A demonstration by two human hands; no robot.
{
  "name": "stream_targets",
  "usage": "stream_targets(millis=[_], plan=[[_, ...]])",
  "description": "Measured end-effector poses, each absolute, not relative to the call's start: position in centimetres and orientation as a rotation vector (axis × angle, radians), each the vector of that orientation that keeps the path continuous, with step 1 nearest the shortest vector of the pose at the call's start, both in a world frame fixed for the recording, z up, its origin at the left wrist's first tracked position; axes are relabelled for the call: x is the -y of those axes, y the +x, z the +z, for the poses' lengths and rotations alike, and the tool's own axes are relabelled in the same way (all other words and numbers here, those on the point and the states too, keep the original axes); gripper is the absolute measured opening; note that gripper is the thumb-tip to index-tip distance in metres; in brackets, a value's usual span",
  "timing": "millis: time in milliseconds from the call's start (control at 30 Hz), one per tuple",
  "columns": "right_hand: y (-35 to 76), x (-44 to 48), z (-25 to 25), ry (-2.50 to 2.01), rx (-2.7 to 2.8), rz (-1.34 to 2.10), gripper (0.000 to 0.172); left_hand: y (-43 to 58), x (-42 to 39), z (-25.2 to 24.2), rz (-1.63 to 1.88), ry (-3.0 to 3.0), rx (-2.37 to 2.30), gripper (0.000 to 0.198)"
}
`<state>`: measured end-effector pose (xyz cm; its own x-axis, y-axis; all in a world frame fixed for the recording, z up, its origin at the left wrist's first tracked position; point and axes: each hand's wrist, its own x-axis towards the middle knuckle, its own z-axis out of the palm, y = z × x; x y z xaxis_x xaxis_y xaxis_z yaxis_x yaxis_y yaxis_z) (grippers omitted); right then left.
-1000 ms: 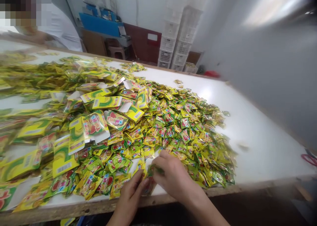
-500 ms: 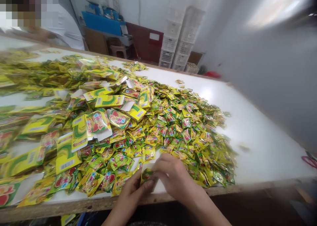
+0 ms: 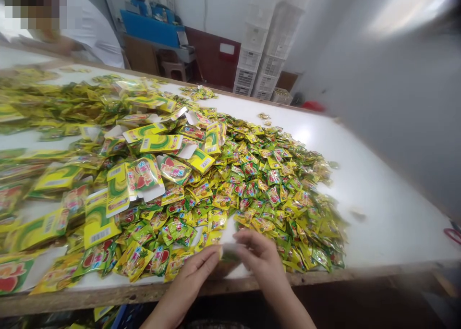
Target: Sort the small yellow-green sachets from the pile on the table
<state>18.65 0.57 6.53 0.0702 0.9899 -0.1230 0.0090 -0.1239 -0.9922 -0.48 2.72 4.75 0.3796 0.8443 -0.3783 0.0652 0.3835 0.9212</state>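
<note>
Near the table's front edge, my left hand (image 3: pixel 200 265) and my right hand (image 3: pixel 262 256) meet around a small printed carton (image 3: pixel 230 256). Its whitish upper edge shows between them; the carton is blurred and partly covered by my fingers. The left thumb and fingers pinch its left side. My right thumb and fingers are at its right end, the index finger raised a little above it. Just beyond the hands spreads a heap of small yellow and green candy sachets (image 3: pixel 252 194). Left of them lie several yellow-green cartons (image 3: pixel 162 144), some with white flaps standing open.
The white table (image 3: pixel 382 213) has a wooden rim along its front. Another person in a white top (image 3: pixel 95 33) is at the far left. Stacked white crates (image 3: pixel 266 69) stand beyond the table. Red scissor-like handles (image 3: pixel 453 235) lie at the right edge.
The carton has turned between my hands, its white edge now facing up. My right hand has shifted slightly right and opened its fingers somewhat; the left has moved a little, too.
</note>
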Motion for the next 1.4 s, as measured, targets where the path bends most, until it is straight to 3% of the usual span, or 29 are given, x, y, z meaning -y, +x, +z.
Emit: stream_targets(millis=[133,333,500,700,1033,1200,1333,1400], plan=[[18.1,-0.4,5.4,-1.329,0.997,1.426,0.02,0.5,-2.9,6.3,0.618,1.035,-0.988,0.028],[17.7,-2.4,6.7,-1.368,1.142,1.34,0.013,0.4,-2.7,6.5,0.658,0.97,-1.054,0.022],[18.4,-3.2,6.7,-1.225,1.08,1.672,0.021,0.1,-3.0,6.5,0.747,0.887,-1.12,0.02],[18.4,-2.7,6.0,-1.334,1.254,1.124,0.02,1.9,-3.8,6.0,0.856,0.917,-1.161,0.015],[18.5,-3.0,3.9,-1.311,0.924,1.351,0.022,1.2,-4.2,3.0,0.938,1.231,-1.238,0.028],[18.5,-2.7,4.0,-1.244,0.992,1.25,0.015,0.8,-4.8,2.5,1.098,1.723,-1.102,0.01],[18.5,-1.8,4.7,-1.199,1.218,0.98,0.006,0.0,-4.9,1.5,1.193,1.946,-0.941,0.021],[18.4,-0.9,4.9,-1.18,1.335,0.874,0.009,-0.3,-4.7,0.9,1.178,1.993,-0.886,0.028]])
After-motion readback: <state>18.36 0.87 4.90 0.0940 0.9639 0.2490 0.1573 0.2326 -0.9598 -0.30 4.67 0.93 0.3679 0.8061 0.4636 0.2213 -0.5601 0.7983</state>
